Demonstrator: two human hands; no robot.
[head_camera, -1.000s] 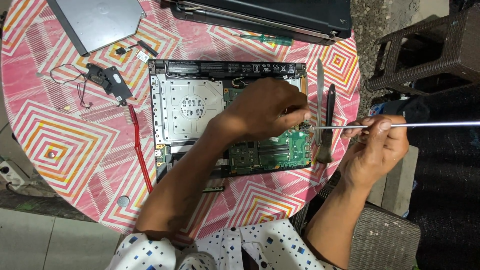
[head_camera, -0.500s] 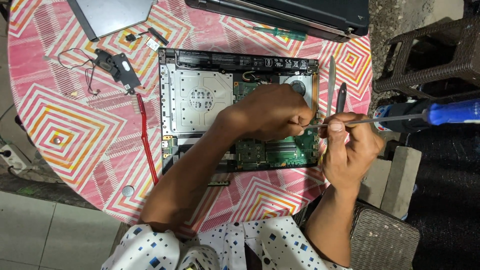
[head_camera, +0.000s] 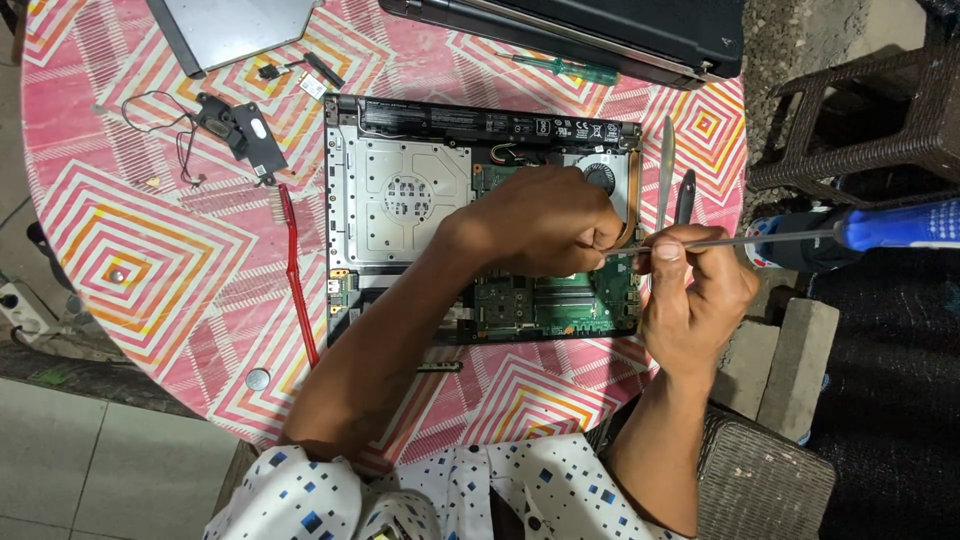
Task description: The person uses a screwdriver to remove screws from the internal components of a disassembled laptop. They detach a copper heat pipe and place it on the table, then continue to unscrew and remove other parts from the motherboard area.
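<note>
Two hands: we see both over the opened laptop [head_camera: 480, 215] on the round table [head_camera: 130, 250].
Left hand [head_camera: 545, 220]: we note fingers pinched at the screwdriver tip.
Right hand [head_camera: 695, 290]: we note it clenched around the blue-handled screwdriver [head_camera: 800, 238], shaft level, handle off the table's edge.
Nearby: red brush [head_camera: 297, 275] left of the laptop.

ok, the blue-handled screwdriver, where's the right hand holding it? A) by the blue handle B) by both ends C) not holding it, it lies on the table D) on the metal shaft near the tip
D: the right hand pinches the metal shaft of the screwdriver close to the tip, while the blue handle sticks out free to the right, and the left hand rests over the opened laptop.
</note>
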